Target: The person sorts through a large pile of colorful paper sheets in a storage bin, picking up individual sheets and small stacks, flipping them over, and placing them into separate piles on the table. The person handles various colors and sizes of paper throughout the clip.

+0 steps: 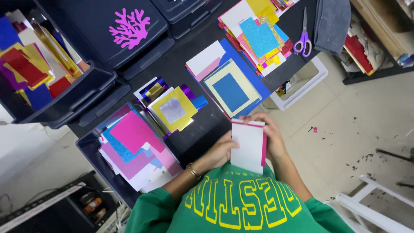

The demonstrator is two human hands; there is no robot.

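- White card (249, 146), pink-backed: held upright before my chest, above the dark bench (181, 64).
- Left hand (221, 151): closed on the card's left edge.
- Right hand (271, 137): fingers wrapped round its top right corner.
- Handling, as I judge it: light, thin, easily creased; best pinched at opposite edges, away from the middle.
- Paper stacks (133, 146) and purple scissors (303, 39) lie apart.

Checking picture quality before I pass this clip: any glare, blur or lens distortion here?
Head view: even, soft light, sharp throughout; mild glare on the silver foil sheet; wide-angle bending at the edges; both the left hand and right hand on the white card stack are unblurred.
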